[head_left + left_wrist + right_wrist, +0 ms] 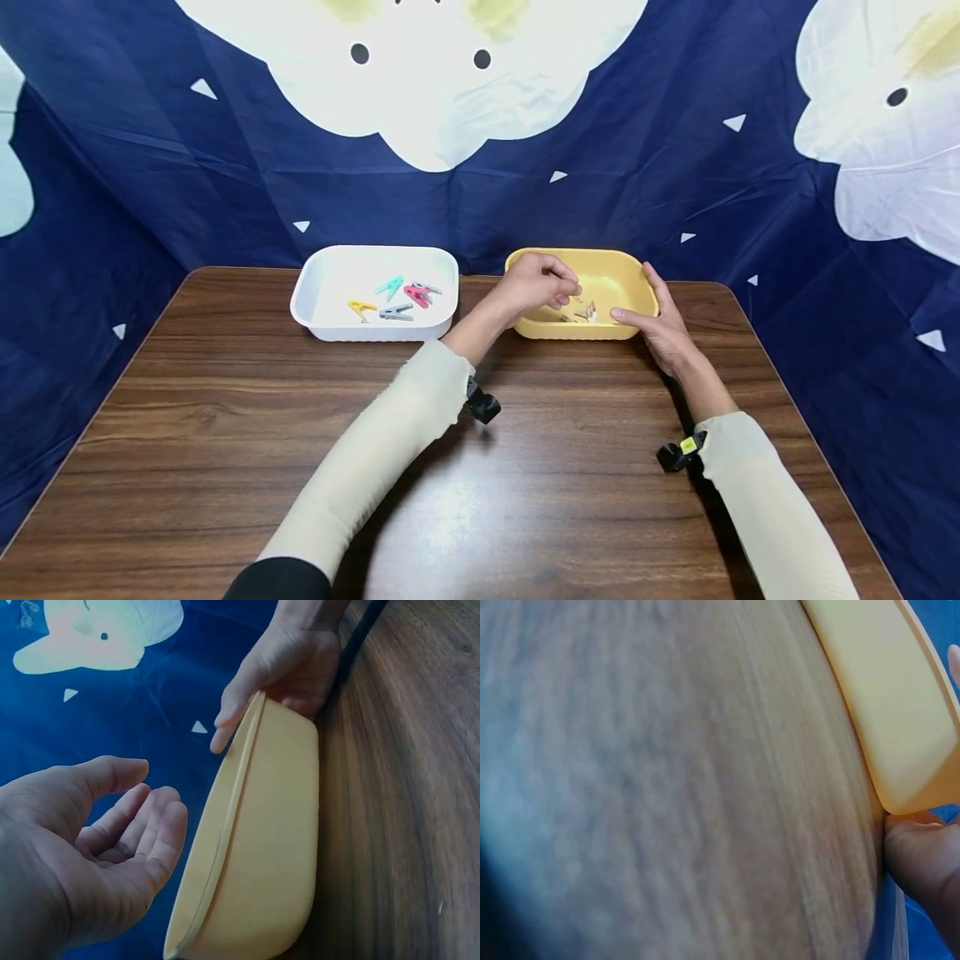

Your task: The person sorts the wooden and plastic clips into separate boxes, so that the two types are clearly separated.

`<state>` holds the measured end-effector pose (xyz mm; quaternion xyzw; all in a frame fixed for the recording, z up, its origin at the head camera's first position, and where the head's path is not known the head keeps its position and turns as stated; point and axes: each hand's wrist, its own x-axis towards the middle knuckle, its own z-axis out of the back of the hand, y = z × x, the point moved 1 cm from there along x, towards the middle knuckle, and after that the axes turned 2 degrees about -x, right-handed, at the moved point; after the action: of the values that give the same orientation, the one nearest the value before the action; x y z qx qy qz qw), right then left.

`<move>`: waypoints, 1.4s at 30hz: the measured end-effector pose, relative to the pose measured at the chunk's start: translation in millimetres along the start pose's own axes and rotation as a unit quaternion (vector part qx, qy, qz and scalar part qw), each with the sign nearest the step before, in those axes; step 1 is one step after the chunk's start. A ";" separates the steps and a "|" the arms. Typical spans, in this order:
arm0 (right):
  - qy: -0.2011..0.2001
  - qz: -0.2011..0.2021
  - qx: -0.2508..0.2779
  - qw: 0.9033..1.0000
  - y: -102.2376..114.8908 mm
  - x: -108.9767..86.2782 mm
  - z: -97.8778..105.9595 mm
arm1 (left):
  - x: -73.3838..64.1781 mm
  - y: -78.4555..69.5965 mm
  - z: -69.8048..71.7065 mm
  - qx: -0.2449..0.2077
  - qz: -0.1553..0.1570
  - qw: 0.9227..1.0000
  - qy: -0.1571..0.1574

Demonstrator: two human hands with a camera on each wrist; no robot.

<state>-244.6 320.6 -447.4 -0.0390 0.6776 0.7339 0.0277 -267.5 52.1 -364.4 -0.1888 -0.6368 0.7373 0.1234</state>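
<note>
Over the yellow plastic tub (pixel 622 279) hovers my left hand (pixel 536 283), its fingers loosely bent. The left wrist view shows a gap between the thumb and fingers of that left hand (pixel 112 840), with nothing held there. My right hand (pixel 663 329) holds the tub at its right end, thumb over the front rim and fingers along the outer side. Inside the tub lie a few small items (pixel 591 312), too small to name surely. The right wrist view catches the tub's outer wall (pixel 900 712) and part of the right hand (pixel 926 851).
To the left stands a white plastic tub (pixel 322 300) holding several clothes pegs, among them a yellow peg (pixel 362 307), a red peg (pixel 417 296) and a teal peg (pixel 391 287). Both tubs sit near the back edge of the wooden table (pixel 525 467), before a blue curtain (pixel 487 208).
</note>
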 end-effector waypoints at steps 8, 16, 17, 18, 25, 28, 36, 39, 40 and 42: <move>-0.018 -0.008 0.086 0.996 -0.2 -1.9 5.7 | -3.4 -3.7 16.5 -0.012 -0.006 1.000 -0.015; -0.086 -0.019 0.098 0.991 0.4 -3.0 14.0 | -12.8 -7.4 39.7 -0.017 -0.030 0.999 -0.041; -0.095 -0.018 0.088 0.991 1.4 -3.7 15.7 | -14.3 -7.9 43.5 -0.016 -0.031 0.998 -0.044; -0.103 -0.016 0.080 0.991 2.7 -4.3 17.9 | -16.1 -8.5 47.5 -0.016 -0.031 0.998 -0.047; -0.119 0.009 0.002 0.993 15.9 -6.3 36.8 | -33.5 -13.4 81.5 0.027 -0.042 0.996 -0.069; -0.113 0.016 -0.093 0.989 24.1 -6.7 44.2 | -42.5 -16.0 95.7 0.058 -0.053 0.994 -0.079; -0.079 0.014 -0.280 0.957 51.9 -12.0 56.1 | -64.5 -17.7 125.6 0.179 -0.058 0.975 -0.115; -0.068 0.014 -0.341 0.937 60.5 -14.8 60.4 | -71.9 -15.7 136.1 0.213 -0.050 0.968 -0.119; -0.065 0.015 -0.362 0.930 62.5 -15.5 61.7 | -74.6 -14.7 139.7 0.220 -0.048 0.967 -0.118; -0.058 0.022 -0.399 0.915 65.6 -16.6 63.6 | -80.6 -12.1 147.3 0.237 -0.041 0.963 -0.118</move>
<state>-235.4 379.0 -375.8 0.0108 0.3260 0.9448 0.0326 -260.0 -111.5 -325.4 -0.0392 -0.4613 0.8784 0.1186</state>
